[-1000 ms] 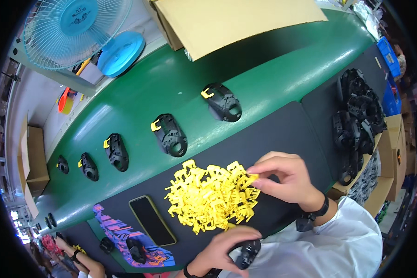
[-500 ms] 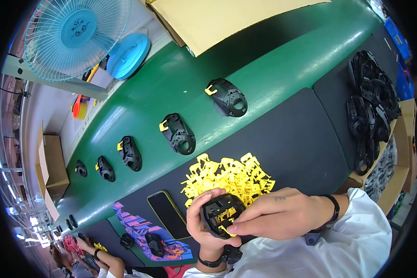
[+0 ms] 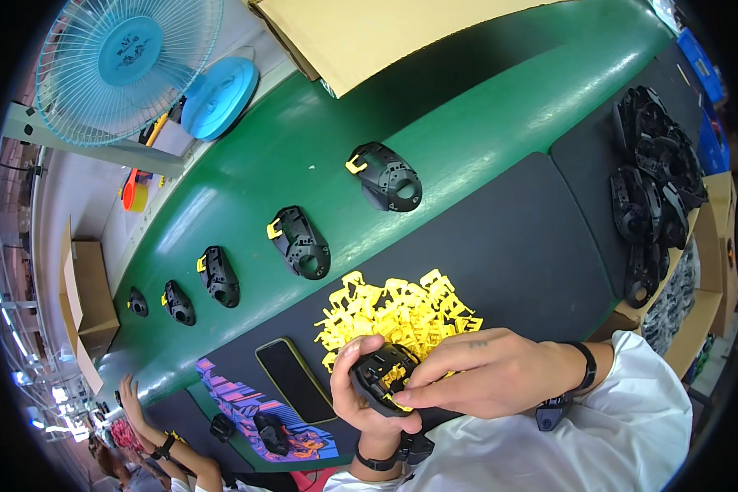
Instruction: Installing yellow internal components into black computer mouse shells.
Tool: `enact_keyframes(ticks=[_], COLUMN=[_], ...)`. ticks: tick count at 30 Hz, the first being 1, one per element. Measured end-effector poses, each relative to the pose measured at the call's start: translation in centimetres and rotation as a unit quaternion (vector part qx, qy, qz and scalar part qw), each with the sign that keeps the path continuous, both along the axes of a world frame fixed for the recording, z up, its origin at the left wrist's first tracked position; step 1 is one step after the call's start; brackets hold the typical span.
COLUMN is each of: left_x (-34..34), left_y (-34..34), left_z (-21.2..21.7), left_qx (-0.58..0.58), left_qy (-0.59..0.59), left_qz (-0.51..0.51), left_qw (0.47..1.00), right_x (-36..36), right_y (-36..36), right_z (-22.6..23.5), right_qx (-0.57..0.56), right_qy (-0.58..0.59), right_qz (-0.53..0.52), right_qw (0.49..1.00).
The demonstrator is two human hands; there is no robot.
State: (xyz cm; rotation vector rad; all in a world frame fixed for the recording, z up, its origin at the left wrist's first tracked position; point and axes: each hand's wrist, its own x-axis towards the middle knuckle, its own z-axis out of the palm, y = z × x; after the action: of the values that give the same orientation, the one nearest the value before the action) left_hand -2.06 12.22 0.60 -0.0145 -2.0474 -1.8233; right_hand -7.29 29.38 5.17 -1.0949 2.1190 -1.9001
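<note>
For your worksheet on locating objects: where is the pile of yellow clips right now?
In the head view, the pile of yellow clips lies on the dark mat, just beyond both hands, right of the phone.

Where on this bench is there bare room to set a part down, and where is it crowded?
Free: the dark mat between the yellow clip pile and the heap of black parts; also the green belt right of the nearest black part with a clip. Crowded: around both hands, left and right, by the phone.
</note>
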Motion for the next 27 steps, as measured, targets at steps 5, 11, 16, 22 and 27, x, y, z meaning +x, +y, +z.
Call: enact_keyframes(ticks=[5,11,16,22,27], left_x=[0.9,0.3,0.2,0.1,0.1], left_y=[0.0,0.3,-0.1,1.4,2.0], left_z=[-0.3,-0.5,-1.1,-0.2,-0.2], left_qx=[0.056,-0.008,-0.022,-0.016,-0.007], left_qy=[-0.044,0.093,0.157,0.086,0.042], left_qz=[0.056,0.057,0.038,0.110,0.115], left_qw=[0.996,0.994,0.987,0.990,0.992], right_x=[-0.3,1.0,1.0,0.5,0.4], right_y=[0.0,-0.5,-0.8,-0.1,0.1], right_z=[-0.1,0.3,0.7,0.8,0.5], right_qx=[0.028,0.044,0.020,0.056,0.059], right_qy=[-0.007,0.025,0.146,0.146,0.152], right_qz=[0.065,0.026,-0.059,-0.057,-0.068], right_qw=[0.997,0.998,0.987,0.986,0.984])
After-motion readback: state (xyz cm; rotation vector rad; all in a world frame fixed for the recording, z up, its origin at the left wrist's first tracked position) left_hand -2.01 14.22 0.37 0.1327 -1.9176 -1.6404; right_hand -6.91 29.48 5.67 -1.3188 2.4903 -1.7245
